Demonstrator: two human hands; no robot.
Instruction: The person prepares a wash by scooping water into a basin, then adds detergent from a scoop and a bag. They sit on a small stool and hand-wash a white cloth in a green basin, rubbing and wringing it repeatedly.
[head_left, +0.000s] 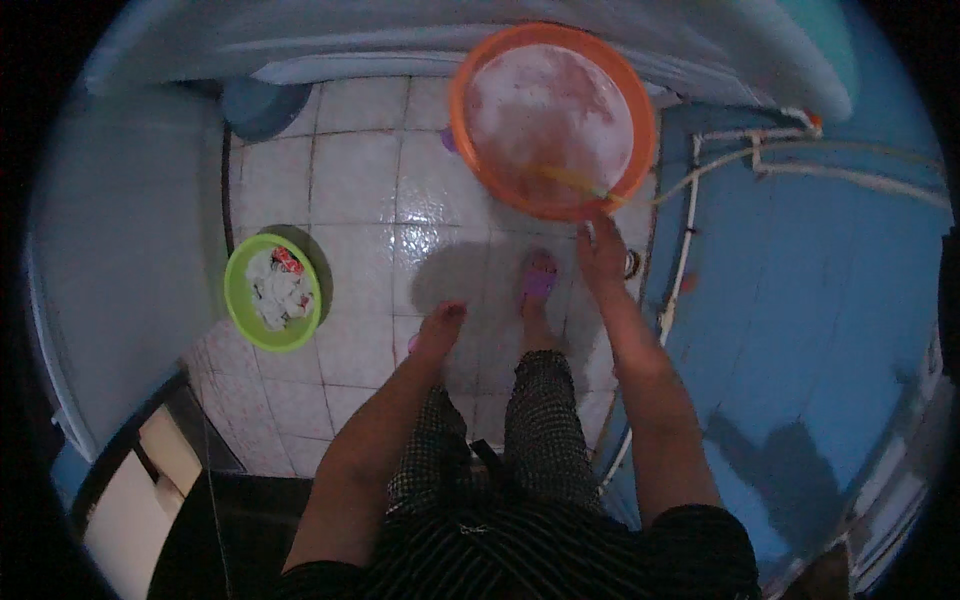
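My right hand (604, 255) reaches to the near rim of an orange plastic tub (645, 139). Its fingertips are at the rim, close to where a yellow hose (697, 180) crosses into the tub; blur hides whether they grip anything. White foam with reddish patches (551, 112) covers the water inside. My left hand (442, 330) hangs low over the floor near my left foot, away from the tub. Its fingers are blurred, and nothing is seen in it. A lime-green basin (234, 300) to the left contains crumpled white cloth (281, 296) with red and dark parts.
Wet, glossy light tiles (360, 180) make up the floor. A grey-blue rounded container (262, 109) stands at the back left. White pipes (688, 255) run along the blue wall (795, 300) on the right. A pale sheet or curtain (360, 37) hangs behind the tub. I wear purple slippers (538, 281).
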